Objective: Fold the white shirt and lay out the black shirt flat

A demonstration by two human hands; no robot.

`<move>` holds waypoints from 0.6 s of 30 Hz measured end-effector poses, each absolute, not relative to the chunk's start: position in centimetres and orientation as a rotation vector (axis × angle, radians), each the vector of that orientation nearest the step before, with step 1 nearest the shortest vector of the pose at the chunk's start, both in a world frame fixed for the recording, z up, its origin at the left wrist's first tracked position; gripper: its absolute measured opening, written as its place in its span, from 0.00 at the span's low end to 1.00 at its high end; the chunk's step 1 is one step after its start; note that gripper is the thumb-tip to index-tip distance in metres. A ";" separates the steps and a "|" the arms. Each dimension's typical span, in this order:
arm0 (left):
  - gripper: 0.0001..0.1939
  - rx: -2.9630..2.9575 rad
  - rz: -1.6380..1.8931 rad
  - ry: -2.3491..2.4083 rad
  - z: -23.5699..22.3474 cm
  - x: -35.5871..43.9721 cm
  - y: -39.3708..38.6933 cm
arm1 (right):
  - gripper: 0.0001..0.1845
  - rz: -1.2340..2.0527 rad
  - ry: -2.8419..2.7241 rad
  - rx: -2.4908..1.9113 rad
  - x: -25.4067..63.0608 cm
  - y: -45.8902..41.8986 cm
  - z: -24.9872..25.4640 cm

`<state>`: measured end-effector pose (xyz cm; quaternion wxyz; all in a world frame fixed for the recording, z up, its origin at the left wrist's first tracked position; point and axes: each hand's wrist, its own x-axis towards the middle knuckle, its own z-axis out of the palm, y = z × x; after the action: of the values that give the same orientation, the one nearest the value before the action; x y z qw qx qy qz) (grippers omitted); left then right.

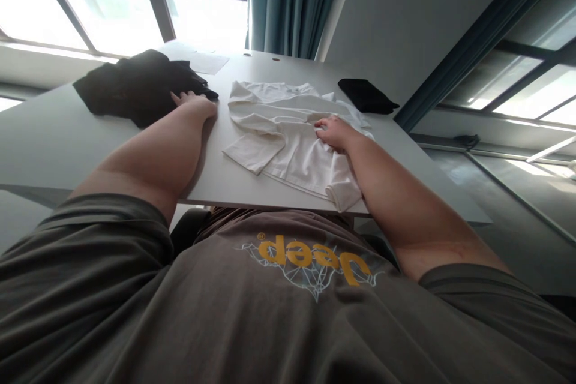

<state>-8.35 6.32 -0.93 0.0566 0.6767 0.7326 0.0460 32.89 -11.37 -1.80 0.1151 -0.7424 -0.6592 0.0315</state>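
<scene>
A white long-sleeved shirt (297,159) lies spread on the white table in front of me, its sleeves folded across it and its cloth wrinkled. On its right part rests my right hand (335,132), open, with the fingers lying on the cloth and slightly bent. To the left, a rumpled black garment (135,87) sits in a loose heap. My left hand (192,100) is at the heap's right edge, open with fingers apart, touching the dark cloth. The undersides of both hands are hidden.
A folded black cloth item (365,96) lies beyond the shirt at right. A pale sheet (209,63) is near the table's (204,177) far edge. Behind stand windows and a blue-green curtain (292,3). The table's front edge is close to my body.
</scene>
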 end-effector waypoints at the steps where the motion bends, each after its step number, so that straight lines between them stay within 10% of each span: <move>1: 0.41 2.091 0.188 2.189 -0.8 -9.0 6.5 | 0.31 0.098 -1.938 -2.180 32.9 -11.4 -1.8; 7: 0.33 2.317 0.259 2.092 0.5 -12.7 6.1 | 0.32 0.141 -1.967 -2.182 33.0 -11.4 -1.7; 14: 0.46 1.867 0.393 2.530 2.4 -15.1 4.4 | 0.33 0.165 -1.958 -2.203 33.1 -11.4 -1.8; 18: 0.34 1.846 0.308 2.500 2.2 -17.0 4.9 | 0.31 0.149 -1.968 -2.149 33.4 -11.2 -2.0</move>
<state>-17.03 4.92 2.19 0.0094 0.5912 0.8004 0.0987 33.41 -11.21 -2.04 0.1118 -0.7319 -0.6702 0.0508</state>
